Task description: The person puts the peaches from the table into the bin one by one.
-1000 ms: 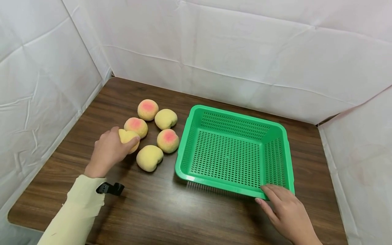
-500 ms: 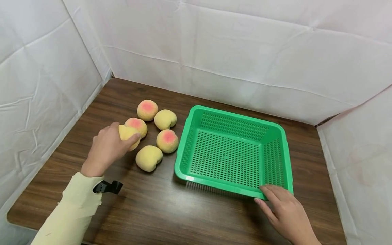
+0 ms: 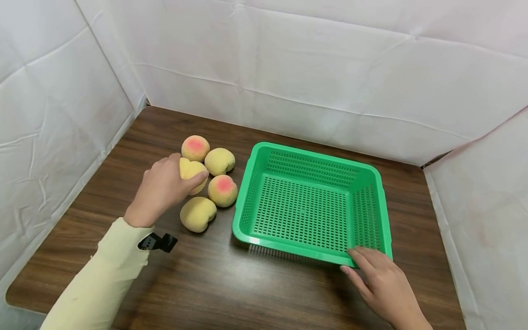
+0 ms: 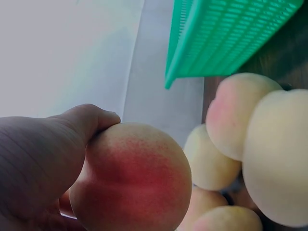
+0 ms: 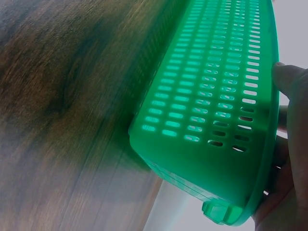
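My left hand grips a yellow peach between thumb and fingers, held up over the other peaches. In the left wrist view the peach's red blush faces the camera. Around it lie a blushed peach at the back, a yellow peach, another blushed peach and a yellow peach nearest the front. One more peach is hidden behind the held one in the head view. My right hand holds the front right corner of a green plastic basket, fingers over the rim, thumb outside.
The basket stands on a dark wood table, its left rim close beside the peaches. White cloth walls rise behind the table and at both sides. A black strap device sits on the left wrist.
My left hand has lifted the peach and carried it right and slightly back, covering another peach. My right hand keeps its hold on the basket rim. The head view has shifted slightly.
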Demonstrator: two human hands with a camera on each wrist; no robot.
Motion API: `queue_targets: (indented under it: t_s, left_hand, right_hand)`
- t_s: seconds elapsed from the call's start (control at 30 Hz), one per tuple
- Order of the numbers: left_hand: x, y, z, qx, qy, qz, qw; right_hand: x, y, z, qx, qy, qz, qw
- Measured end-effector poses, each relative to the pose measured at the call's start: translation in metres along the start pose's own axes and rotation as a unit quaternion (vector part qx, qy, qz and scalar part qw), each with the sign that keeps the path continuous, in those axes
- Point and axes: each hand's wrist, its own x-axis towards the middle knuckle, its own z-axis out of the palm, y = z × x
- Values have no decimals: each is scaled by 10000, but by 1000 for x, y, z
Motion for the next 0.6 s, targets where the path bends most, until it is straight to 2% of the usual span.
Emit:
queue_targets:
  t_s: [0.3,0.47,0.6]
  left_hand:
    - [13,28,2,-6,13,363,9993]
    - [21,44,7,-129,-68,453,9989]
    - [28,58,12,-133,-95,732,9972]
  right_hand:
    - [-1,1,0,-6,78,-60,10000]
    - [0,2,-1,-55,2,-19,10000]
    - [-1,2,-2,-49,43,-89,9999]
